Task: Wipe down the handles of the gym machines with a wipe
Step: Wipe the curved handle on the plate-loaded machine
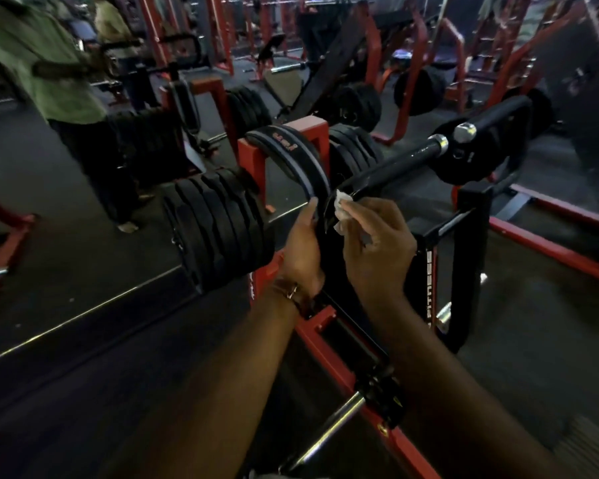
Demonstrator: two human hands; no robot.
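Head view: black handle bar [391, 167] runs up and right from my fingers, chrome cap at its far end. Right hand [374, 250] pinches white wipe [343, 210] against bar's near end. Left hand [301, 250], fingers straight, rests alongside weightlifting belt [291, 157].

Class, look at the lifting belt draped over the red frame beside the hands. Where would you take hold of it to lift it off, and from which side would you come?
Grip the lifting belt at the top of its arch, where it crosses the red frame, coming from above. It hangs draped like a saddle, so lifting straight up should free both ends. Its lower end lies beside the left hand, near the wipe in the right hand.
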